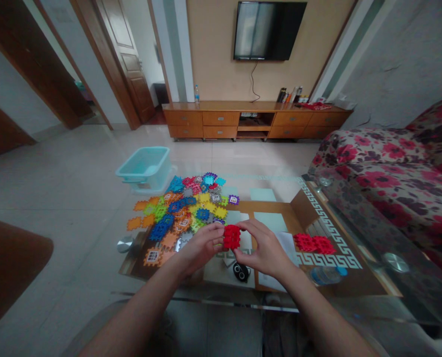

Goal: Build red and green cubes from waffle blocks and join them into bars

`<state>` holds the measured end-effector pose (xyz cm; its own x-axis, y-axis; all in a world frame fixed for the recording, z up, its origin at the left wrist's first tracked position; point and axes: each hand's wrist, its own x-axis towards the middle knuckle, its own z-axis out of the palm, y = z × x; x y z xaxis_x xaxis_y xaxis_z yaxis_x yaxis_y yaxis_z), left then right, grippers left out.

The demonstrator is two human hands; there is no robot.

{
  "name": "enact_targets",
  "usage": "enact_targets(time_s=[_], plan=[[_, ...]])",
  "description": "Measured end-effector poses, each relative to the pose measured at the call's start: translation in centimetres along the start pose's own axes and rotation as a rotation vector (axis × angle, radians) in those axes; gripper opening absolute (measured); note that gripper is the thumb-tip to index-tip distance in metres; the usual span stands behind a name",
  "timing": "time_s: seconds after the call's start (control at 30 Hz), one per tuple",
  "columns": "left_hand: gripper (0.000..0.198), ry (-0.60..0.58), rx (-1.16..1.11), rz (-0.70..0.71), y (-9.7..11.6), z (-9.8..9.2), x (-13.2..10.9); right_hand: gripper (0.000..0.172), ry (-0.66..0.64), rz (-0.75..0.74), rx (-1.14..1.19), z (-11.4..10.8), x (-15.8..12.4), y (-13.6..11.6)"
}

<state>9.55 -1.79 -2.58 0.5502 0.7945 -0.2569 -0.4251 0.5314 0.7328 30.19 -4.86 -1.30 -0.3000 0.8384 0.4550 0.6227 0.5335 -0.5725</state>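
Both my hands hold a small red cube of interlocking plastic tiles [231, 236] above a glass table [340, 282]. My left hand [199, 246] pinches its left side with curled fingers. My right hand [262, 246] grips its right side and top. A heap of coloured plastic tiles [183, 210], orange, blue, yellow, green and red, lies on the glass just beyond my left hand. To the right of my right hand lie some joined red tiles [313, 243].
A pale blue plastic tub [145, 167] stands at the table's far left. A water bottle [327, 274] and a small black object [240, 271] show beneath the glass. A flowered sofa [395, 173] runs along the right. A wooden TV cabinet [256, 119] stands against the far wall.
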Motion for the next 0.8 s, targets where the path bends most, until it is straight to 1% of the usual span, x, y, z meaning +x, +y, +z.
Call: enact_targets(time_s=[0.1,0.23,0.4,0.67,0.8], plan=[[0.027,-0.071,-0.003,-0.046,-0.1,0.0,-0.1,0.050,0.019,-0.016,0.064,0.0,0.0,-0.4],[0.034,-0.152,0.030,-0.083,-0.1,0.0,-0.3,0.052,0.004,-0.021,0.124,-0.1,0.1,-1.1],[0.036,-0.151,0.030,-0.102,-0.1,-0.1,-0.3,0.054,-0.004,-0.029,0.156,0.1,0.0,-1.2],[0.041,-0.147,0.108,-0.105,0.0,-0.3,-0.2,0.057,-0.036,-0.054,0.147,0.3,-0.1,-1.2],[0.042,-0.141,0.075,-0.084,0.0,-0.3,-0.3,0.057,-0.040,-0.040,0.140,0.2,-0.1,-1.3]])
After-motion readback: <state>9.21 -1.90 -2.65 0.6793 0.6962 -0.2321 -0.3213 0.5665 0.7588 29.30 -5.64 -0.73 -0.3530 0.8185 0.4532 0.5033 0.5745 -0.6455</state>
